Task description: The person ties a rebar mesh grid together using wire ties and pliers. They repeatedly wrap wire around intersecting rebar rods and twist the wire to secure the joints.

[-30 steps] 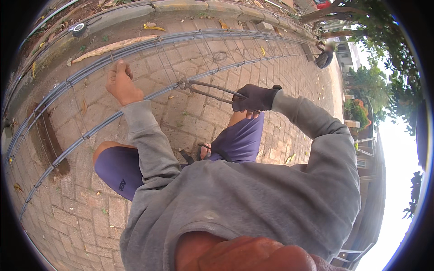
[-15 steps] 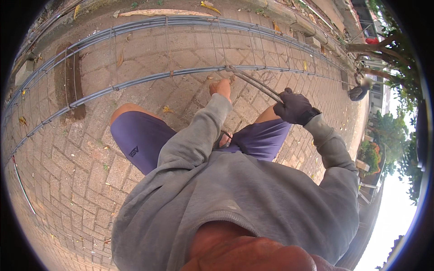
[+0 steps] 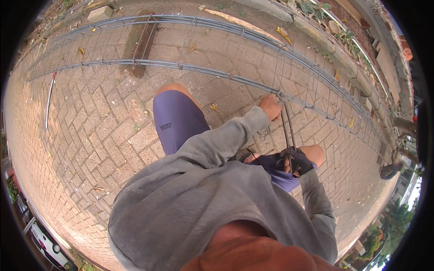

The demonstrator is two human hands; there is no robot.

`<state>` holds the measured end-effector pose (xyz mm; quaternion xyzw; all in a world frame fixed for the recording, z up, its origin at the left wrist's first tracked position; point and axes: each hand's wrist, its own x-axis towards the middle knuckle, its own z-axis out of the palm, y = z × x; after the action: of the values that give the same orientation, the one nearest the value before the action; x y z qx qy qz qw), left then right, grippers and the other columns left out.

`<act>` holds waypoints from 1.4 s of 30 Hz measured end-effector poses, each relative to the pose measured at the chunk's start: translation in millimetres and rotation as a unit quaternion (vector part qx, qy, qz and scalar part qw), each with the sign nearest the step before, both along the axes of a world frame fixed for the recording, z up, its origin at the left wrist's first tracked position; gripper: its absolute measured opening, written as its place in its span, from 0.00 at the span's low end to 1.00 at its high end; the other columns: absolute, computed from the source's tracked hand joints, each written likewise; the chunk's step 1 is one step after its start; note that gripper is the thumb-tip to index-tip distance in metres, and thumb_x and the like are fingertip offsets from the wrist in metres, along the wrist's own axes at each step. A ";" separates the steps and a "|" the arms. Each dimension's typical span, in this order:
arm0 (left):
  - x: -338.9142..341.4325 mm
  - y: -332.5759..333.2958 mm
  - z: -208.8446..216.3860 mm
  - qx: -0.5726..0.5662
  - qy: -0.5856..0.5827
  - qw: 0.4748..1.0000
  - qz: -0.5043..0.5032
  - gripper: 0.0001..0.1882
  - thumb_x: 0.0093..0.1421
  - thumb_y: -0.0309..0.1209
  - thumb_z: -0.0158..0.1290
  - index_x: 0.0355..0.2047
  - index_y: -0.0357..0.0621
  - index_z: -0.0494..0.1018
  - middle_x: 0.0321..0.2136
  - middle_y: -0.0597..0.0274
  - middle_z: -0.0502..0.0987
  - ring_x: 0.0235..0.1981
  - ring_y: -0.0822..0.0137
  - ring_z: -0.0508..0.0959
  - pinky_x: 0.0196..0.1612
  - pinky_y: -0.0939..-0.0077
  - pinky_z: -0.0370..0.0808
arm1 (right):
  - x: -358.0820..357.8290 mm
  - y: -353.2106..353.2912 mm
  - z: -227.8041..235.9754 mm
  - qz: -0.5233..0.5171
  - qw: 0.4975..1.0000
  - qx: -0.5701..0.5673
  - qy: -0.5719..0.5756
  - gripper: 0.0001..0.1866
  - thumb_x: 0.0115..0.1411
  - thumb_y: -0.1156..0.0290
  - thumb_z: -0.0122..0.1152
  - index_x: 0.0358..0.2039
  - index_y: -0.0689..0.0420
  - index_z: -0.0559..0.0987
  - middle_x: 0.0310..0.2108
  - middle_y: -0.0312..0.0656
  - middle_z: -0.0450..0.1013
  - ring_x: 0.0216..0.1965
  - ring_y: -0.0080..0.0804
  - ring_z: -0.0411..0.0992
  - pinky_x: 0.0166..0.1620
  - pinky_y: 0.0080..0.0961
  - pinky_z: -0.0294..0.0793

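A long cage of grey steel bars (image 3: 203, 70) with thin square stirrups stretches across in front of me. My right hand (image 3: 297, 161), in a dark glove with bare fingertips showing, is closed round the handles of long-handled pincers (image 3: 290, 124). Their jaws are at the near bars, where a stirrup crosses. Beside those jaws my bare left hand (image 3: 270, 107) is closed against the bars; its fingertips are hidden, so what it grips cannot be made out. Loops of thin wire (image 3: 264, 134) show just below that hand.
A wooden beam (image 3: 141, 38) lies crosswise under the cage at the left. Farther left is a thin rod with a red end (image 3: 49, 101) on the brick paving (image 3: 108, 122). Beyond the cage runs a concrete kerb (image 3: 312, 38), with a pale block (image 3: 100, 13) near its left part.
The view has swung, so the cage sits differently. My right hand has brought the pincers' handles round nearer my knee. My left hand has come up to the bars beside the jaws.
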<state>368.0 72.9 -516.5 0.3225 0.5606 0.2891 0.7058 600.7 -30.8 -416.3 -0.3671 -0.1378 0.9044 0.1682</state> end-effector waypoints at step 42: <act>27.4 -18.2 -59.7 -0.136 -0.397 0.906 0.060 0.29 0.65 0.44 0.58 0.60 0.40 0.68 0.49 0.44 0.79 0.50 0.52 0.81 0.53 0.52 0.78 | 7.1 23.0 39.5 0.193 0.735 0.347 -0.550 0.18 0.62 0.63 0.62 0.47 0.62 0.82 0.23 0.33 0.72 0.30 0.26 0.73 0.35 0.27 0.71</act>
<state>395.3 54.7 -576.2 0.0480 0.2860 0.3561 0.8883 607.8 -7.8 -376.8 -0.6820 -0.5781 0.4479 0.0008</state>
